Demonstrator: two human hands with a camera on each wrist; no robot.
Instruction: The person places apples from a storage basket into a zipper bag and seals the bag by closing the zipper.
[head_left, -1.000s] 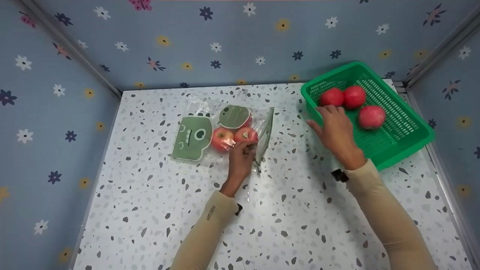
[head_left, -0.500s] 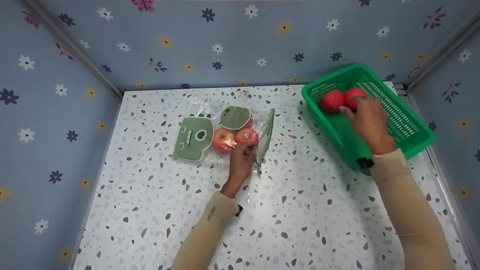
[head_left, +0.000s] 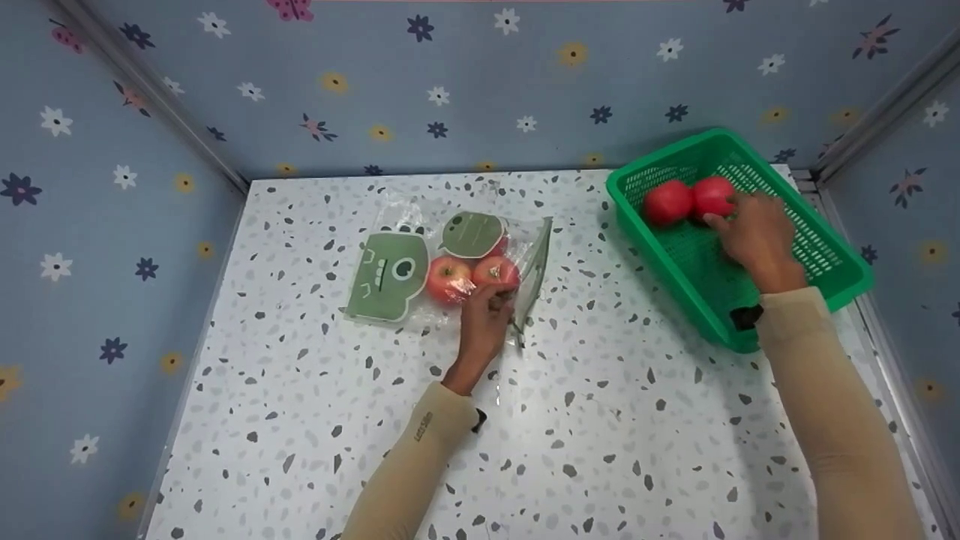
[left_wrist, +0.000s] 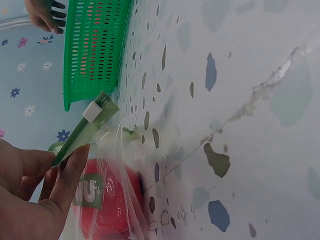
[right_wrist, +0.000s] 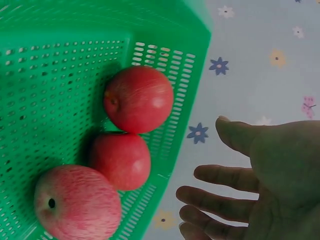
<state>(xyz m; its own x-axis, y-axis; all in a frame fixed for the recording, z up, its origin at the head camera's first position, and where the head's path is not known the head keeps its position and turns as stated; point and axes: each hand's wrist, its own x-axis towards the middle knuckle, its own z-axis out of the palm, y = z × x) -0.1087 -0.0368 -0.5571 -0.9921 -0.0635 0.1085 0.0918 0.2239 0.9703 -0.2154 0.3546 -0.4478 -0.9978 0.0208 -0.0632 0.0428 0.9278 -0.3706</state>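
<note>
In the head view my left hand point(head_left: 484, 319) pinches the edge of a clear zip bag point(head_left: 386, 277) printed with green monsters. Red apples point(head_left: 448, 279) lie inside it, one partly behind a printed patch. The left wrist view shows thumb and fingers on the bag's green zip strip point(left_wrist: 77, 136), with a white slider point(left_wrist: 92, 111) near its end. My right hand point(head_left: 759, 234) is over the green basket point(head_left: 667, 277), fingers spread and apart from the fruit in the right wrist view. Three apples lie there; the striped one point(right_wrist: 77, 202) is hidden by the hand in the head view.
The basket stands at the back right corner of the speckled white table point(head_left: 570, 420), close to the flowered back wall point(head_left: 480, 97). Side walls point(head_left: 97, 247) rise at left and right. Table surface lies between bag and basket.
My right hand has moved right, from the basket's left rim to over its inside, covering the third apple in the head view. The left hand and the bag stay in place.
</note>
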